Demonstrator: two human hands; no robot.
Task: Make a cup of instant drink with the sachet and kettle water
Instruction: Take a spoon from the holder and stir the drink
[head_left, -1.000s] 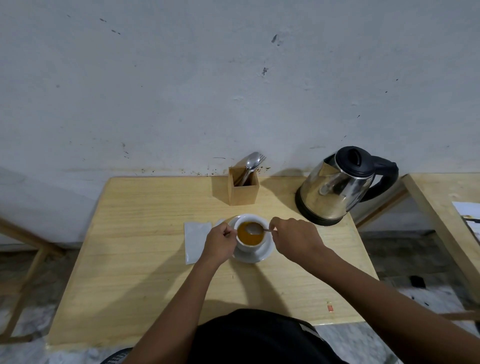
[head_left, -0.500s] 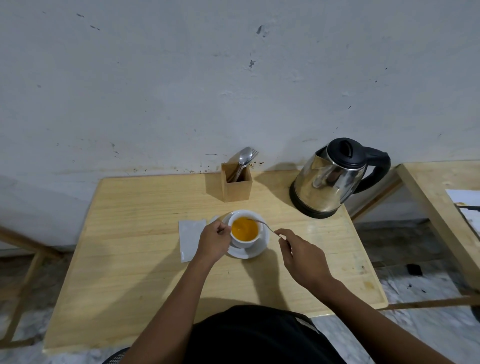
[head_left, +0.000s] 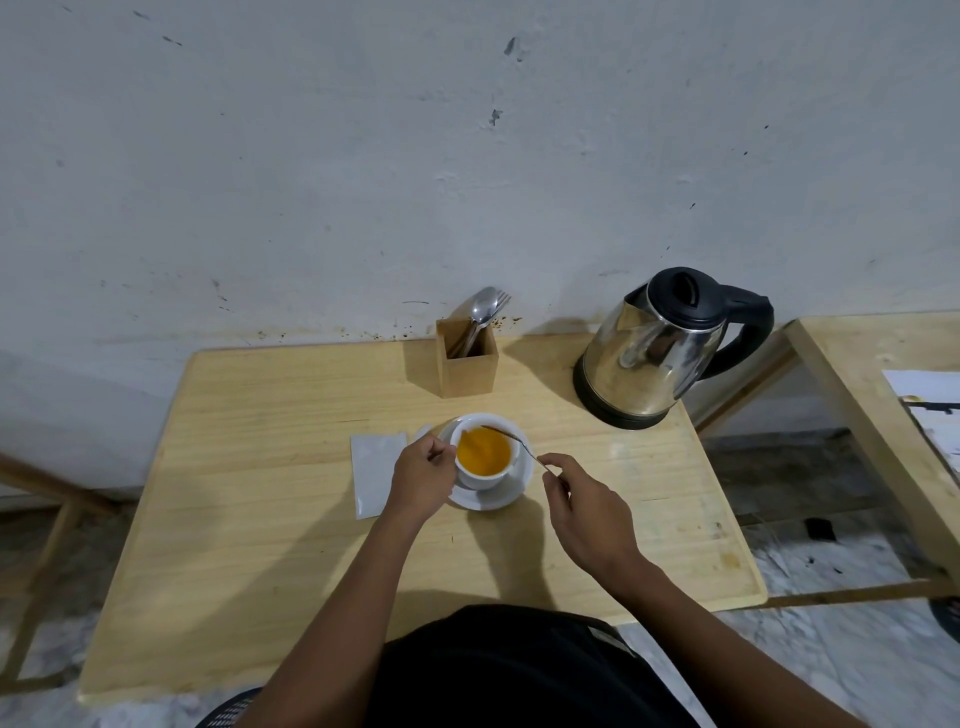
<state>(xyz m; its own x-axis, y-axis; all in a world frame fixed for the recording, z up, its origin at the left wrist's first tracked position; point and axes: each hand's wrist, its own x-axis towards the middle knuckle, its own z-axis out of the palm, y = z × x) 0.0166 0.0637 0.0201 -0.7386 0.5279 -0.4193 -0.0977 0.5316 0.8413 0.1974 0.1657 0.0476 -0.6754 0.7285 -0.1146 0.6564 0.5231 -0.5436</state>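
A white cup (head_left: 506, 423) full of orange drink (head_left: 483, 452) stands on a white saucer (head_left: 514, 491) in the middle of the wooden table (head_left: 260, 493). My left hand (head_left: 422, 480) grips the cup's left side. My right hand (head_left: 584, 512), to the right of the saucer, pinches the handle end of a thin spoon (head_left: 522, 444); the spoon slants up-left across the cup's far rim, with its bowl at the rim over the drink. A white sachet (head_left: 373, 470) lies flat just left of my left hand. The steel kettle (head_left: 652, 358) with a black lid and handle stands at the back right.
A wooden cutlery holder (head_left: 467, 361) with a spoon and a fork stands behind the cup, near the wall. A second wooden table (head_left: 862, 379) with papers on it is at the right, across a gap. The floor shows below the near table edge.
My right hand has drawn back to the right and toward me, from over the cup to beside the saucer. The spoon's bowl went from the middle of the drink to the far rim.
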